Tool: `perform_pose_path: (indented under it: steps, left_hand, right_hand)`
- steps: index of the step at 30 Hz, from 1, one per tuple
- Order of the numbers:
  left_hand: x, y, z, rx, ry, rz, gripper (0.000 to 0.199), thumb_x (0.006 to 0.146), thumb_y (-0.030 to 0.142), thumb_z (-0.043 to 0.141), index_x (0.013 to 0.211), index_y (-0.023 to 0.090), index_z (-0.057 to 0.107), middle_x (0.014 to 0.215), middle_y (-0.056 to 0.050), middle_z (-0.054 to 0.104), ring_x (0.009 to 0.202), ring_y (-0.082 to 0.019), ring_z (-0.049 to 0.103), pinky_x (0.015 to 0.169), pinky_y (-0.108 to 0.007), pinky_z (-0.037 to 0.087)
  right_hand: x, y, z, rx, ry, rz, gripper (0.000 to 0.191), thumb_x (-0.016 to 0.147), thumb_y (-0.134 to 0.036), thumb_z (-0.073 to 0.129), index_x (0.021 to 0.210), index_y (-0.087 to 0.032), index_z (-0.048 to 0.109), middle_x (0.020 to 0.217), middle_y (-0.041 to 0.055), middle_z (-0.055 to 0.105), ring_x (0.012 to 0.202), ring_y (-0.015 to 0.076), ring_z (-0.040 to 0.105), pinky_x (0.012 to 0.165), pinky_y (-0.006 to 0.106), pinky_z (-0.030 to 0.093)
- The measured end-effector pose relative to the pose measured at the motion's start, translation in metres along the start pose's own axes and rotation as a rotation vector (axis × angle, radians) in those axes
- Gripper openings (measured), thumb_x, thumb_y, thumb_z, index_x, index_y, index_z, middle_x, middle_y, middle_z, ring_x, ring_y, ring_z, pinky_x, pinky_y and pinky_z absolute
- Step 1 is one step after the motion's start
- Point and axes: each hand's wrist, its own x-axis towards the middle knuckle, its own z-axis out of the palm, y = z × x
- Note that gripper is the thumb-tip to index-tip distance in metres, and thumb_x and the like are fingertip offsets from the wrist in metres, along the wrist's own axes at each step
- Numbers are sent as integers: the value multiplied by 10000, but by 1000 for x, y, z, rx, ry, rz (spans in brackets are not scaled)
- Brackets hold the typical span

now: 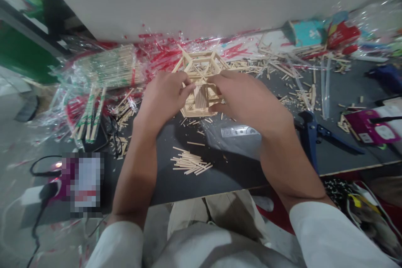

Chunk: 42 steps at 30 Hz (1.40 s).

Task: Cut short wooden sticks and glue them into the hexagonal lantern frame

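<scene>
Standing on the tabletop (pixel 226 176) between both hands: an open-framed model (pixel 201 96) of pale sticks, sides partly hidden by fingers. At the model's left edge, the left hand (pixel 163 92), thumb and forefinger bent close together near the top; grip closed on a stick or not, impossible to tell. At the model's right edge, the right hand (pixel 243 94), fingers curled toward it, tips partly out of sight; grip equally impossible to tell. In front of the model, a stick pile (pixel 190 162); in front and to the right, a ruler (pixel 240 131), markings too blurred to read. Left of the model, a clear-wrapped bundle (pixel 108 65), green print illegible; nearer than that, a box (pixel 86 184) masked by pixelation. Behind and right of the model, a turquoise packet (pixel 307 33), white marks unreadable.
</scene>
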Motion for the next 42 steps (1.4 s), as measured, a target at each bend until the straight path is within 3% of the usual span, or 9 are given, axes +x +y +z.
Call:
perform_pose_path:
  steps: [12,22,27,33,42]
  left_hand:
    - [0,2,-3,9,-20,39,198,1020,372,637,910,255,752,744,-50,688,900,-264,682,910,-399,534]
    - [5,9,-1,30,-42,99,161,1036,314,606,1003,261,755,1178,-128,723,1080,-333,680,941,-471,545]
    - [6,8,6,20,-52,136,177,1038,299,570,1002,284,742,1119,-100,732,1075,-327,687,904,-433,556]
    - [7,12,14,71,-67,125,253,1091,277,498,1012,240,736,1112,-131,736,1061,-325,686,950,-475,533]
    - [10,0,15,-23,-30,120,211,1057,298,573,1052,246,777,1074,-96,784,1030,-272,694,981,-412,538]
  right_hand:
    - [6,2,4,13,-60,21,153,957,-294,713,1062,-186,744,1046,136,745,990,310,708,856,405,491]
    - [10,-2,2,-8,-97,54,89,938,-238,712,986,-178,756,994,134,747,947,302,715,834,395,474]
    - [12,4,5,46,-107,25,121,943,-297,718,991,-193,760,978,120,751,923,275,698,791,358,464]
    - [12,1,5,55,-84,45,91,956,-265,715,989,-193,758,988,116,755,939,277,706,796,355,462]
    - [10,0,-3,77,-132,22,199,927,-208,786,1109,-144,737,1098,144,760,994,283,712,767,348,436]
